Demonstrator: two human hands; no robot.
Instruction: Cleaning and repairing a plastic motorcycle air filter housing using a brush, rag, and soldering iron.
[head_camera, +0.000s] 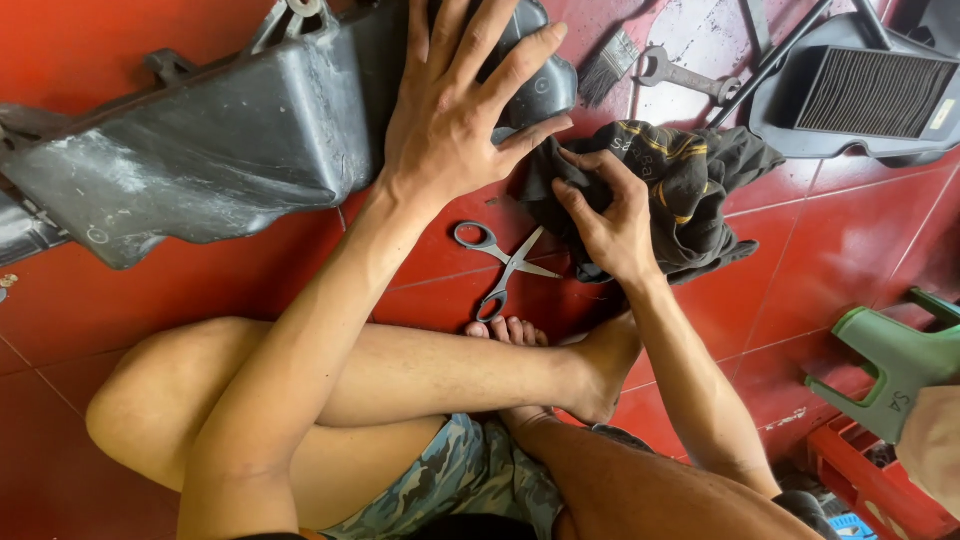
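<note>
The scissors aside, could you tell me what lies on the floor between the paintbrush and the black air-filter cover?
In the head view, a metal wrench lies on the red floor between the paintbrush and the air-filter cover.

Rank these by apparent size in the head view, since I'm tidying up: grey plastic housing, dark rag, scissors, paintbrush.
1. grey plastic housing
2. dark rag
3. scissors
4. paintbrush, partly cut off at the top and lying farther away, so unsure against the scissors.

The floor tiles are glossy red. The plastic housing is dull grey, the rag black with yellow stripes. The shorts show blue-grey camouflage, the stool green.
</note>
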